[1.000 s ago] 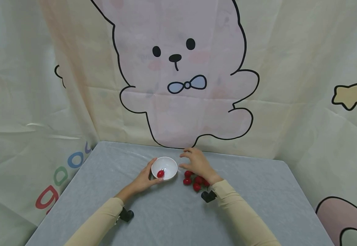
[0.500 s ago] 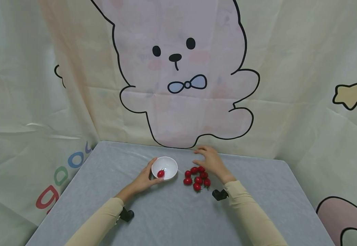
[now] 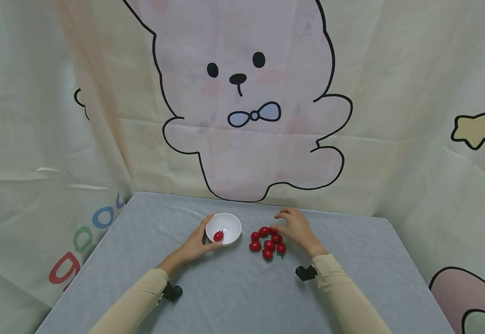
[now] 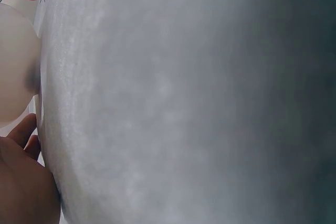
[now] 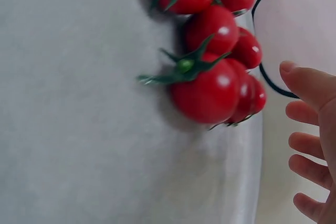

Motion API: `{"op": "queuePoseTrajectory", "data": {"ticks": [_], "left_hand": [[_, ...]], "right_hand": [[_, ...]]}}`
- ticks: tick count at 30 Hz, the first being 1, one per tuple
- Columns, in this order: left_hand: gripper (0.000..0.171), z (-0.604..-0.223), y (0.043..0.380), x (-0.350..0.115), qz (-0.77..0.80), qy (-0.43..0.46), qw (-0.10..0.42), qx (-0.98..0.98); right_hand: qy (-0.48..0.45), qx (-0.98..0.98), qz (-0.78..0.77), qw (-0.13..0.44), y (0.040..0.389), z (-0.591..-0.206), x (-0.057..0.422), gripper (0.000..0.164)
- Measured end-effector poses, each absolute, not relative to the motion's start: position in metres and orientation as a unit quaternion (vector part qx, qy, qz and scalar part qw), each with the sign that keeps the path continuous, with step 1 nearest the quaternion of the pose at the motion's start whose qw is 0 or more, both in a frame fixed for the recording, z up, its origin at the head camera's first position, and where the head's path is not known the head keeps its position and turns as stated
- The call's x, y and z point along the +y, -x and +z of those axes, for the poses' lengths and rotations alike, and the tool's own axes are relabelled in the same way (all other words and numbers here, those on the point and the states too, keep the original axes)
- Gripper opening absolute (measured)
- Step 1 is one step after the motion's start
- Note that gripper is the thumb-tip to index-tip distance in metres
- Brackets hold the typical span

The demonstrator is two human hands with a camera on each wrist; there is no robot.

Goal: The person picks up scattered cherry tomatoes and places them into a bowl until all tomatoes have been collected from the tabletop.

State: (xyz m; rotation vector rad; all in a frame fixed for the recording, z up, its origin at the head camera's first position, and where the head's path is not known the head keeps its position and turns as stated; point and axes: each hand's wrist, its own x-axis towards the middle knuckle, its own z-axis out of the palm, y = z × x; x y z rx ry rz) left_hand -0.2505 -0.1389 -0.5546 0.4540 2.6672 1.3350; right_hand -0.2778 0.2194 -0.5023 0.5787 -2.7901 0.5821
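My left hand (image 3: pixel 194 245) grips the side of a small white bowl (image 3: pixel 232 226), thumb at the near rim and fingers around its far left side. One cherry tomato (image 3: pixel 218 236) lies inside. Right of the bowl, several red cherry tomatoes (image 3: pixel 267 253) sit in a loose cluster on the cloth. Over the far right edge of that cluster is my right hand (image 3: pixel 298 229), partly covering one tomato. In the right wrist view its fingers (image 5: pixel 307 145) are spread and loosely bent, holding nothing, beside tomatoes with green stems (image 5: pixel 207 95). The left wrist view catches the bowl's outer wall (image 4: pixel 16 66).
A grey cloth (image 3: pixel 226 297) covers the table. Its far edge meets a fabric backdrop (image 3: pixel 242 162) with a cartoon animal, and more printed fabric hangs at both sides. A black wrist camera (image 3: pixel 171 292) hangs under each forearm.
My right hand has moved right, away from the bowl, then lowered toward the far right of the tomato cluster. My left hand and the bowl have stayed still.
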Motion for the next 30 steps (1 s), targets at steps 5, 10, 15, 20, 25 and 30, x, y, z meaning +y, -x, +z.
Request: {"op": "queuePoseTrajectory", "data": {"ticks": [5,10,15,20,25,30], "left_hand": [[0.103,-0.554,0.250,-0.139,0.441,-0.145,0.067,0.883],[0.104,-0.555,0.251,-0.139,0.439,-0.139,0.071,0.885],[0.103,-0.556,0.251,-0.139,0.440,-0.145,0.065,0.884],[0.102,-0.554,0.251,-0.139,0.445,-0.154,0.060,0.880],[0.102,-0.554,0.251,-0.139,0.443,-0.152,0.058,0.881],[0.104,-0.555,0.252,-0.139,0.439,-0.147,0.065,0.884]], "right_hand": [[-0.196,-0.954,0.196,0.111,0.275,-0.512,0.224,0.036],[-0.190,-0.959,0.184,0.099,0.271,-0.518,0.225,0.035],[-0.183,-0.962,0.185,0.086,0.269,-0.519,0.224,0.034],[-0.176,-0.964,0.184,0.078,0.271,-0.520,0.221,0.036],[-0.171,-0.966,0.174,0.084,0.274,-0.521,0.218,0.036],[-0.178,-0.964,0.172,0.094,0.274,-0.521,0.217,0.033]]}}
